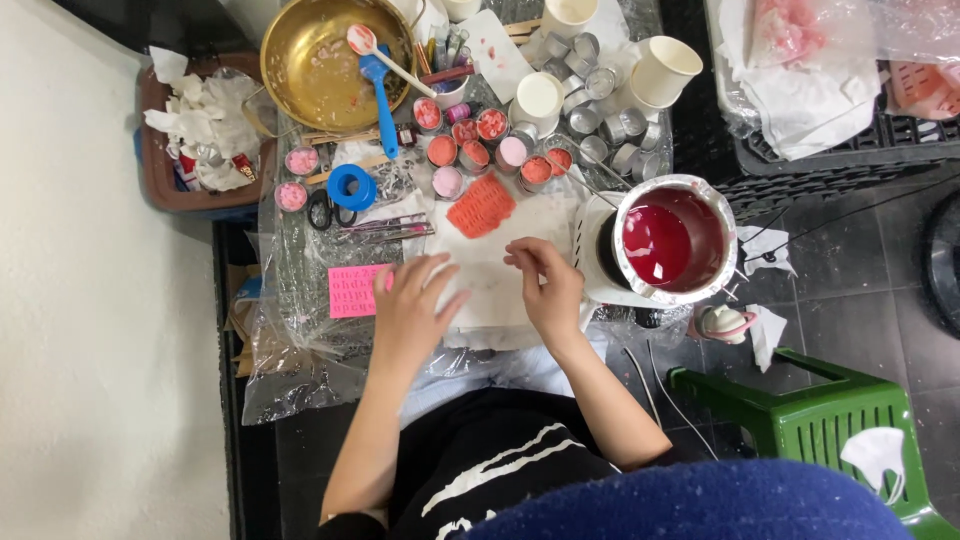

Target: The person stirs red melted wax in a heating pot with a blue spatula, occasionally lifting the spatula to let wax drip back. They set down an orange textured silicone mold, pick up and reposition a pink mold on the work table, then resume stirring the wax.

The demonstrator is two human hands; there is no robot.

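Under both hands: white paper sheet [500, 275] on plastic-covered bench [290, 330]
Left hand [412, 308]: fingers spread flat, holding nothing
Right hand [548, 285]: fingers pinched narrow; contents unclear
Count: one pink silicone mould [352, 291], one pot of red wax [668, 240]

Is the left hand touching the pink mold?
Cannot tell. In the head view the left hand overlaps the edge of the pink mold, hiding any contact.
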